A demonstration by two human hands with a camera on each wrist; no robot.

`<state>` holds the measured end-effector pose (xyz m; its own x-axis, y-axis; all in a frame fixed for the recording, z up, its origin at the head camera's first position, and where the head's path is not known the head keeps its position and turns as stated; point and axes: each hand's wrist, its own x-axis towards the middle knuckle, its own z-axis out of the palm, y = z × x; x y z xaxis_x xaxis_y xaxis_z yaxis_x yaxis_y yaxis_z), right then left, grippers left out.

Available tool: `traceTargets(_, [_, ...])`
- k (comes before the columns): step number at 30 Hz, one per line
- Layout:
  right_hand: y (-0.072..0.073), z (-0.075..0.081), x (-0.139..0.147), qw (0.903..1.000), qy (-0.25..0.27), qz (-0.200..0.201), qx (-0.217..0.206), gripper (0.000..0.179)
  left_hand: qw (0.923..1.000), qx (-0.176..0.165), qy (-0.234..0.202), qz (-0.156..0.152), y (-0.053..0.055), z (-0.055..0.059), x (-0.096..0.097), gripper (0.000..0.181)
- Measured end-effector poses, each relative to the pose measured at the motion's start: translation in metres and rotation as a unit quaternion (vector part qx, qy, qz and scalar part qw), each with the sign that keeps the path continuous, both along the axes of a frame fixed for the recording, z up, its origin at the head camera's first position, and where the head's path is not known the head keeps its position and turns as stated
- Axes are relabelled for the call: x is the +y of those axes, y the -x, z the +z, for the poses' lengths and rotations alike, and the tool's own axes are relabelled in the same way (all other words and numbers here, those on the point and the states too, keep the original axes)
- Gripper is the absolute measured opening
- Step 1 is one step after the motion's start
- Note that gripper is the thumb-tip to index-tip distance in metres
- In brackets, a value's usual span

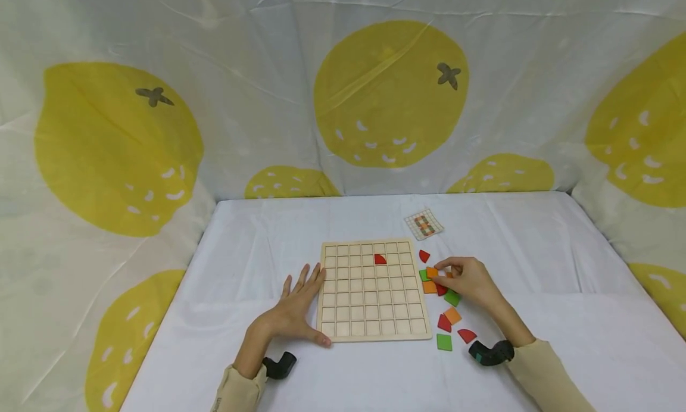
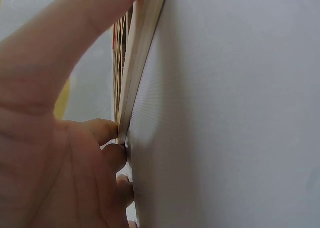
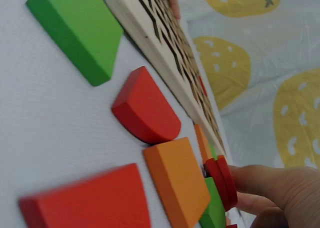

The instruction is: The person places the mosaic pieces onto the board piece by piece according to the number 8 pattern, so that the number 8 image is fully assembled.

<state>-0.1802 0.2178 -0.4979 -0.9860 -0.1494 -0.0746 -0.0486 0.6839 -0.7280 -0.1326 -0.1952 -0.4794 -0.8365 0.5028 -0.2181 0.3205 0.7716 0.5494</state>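
Here at the left edge of the board, the left hand is placed, fingers straight and spread wide! To the board's right, an orange tile is pinched by the right hand's fingertips, among loose tiles. One red quarter-piece is seated in a far row; beyond the board's far right, a patterned card is seen.

Behind the far edge of the white-covered table hangs a pale, creased curtain printed with yellow fruit — a large one, bearing a dark star-shaped mark, above the middle of that edge, and two part-hidden along it. Others show by the far-left and far-right corners — more beside the left and right edges.
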Motion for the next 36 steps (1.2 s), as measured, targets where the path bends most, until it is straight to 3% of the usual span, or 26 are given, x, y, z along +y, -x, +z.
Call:
traceTargets(7, [0.0,0.002,-0.001,0.9996,-0.019,-0.021,0.008,0.036,1.0,0.004,-0.004,0.0,0.001,-0.001,0.0,0.149])
traceTargets(19, [0.001,0.001,-0.001,0.9997,-0.015,-0.005,0.019,0.032,1.0,0.004,-0.006,0.003,0.001,-0.002,-0.001,0.149])
traceTargets(28, [0.001,0.0,-0.003,0.9995,0.012,-0.014,0.025,0.03,1.0,0.0,-0.004,0.004,0.0,-0.003,-0.002,0.149])
traceTargets(36, [-0.002,0.0,-0.015,0.9972,0.047,0.003,0.058,0.028,1.0,0.0,-0.002,0.004,0.0,-0.004,-0.001,0.15])
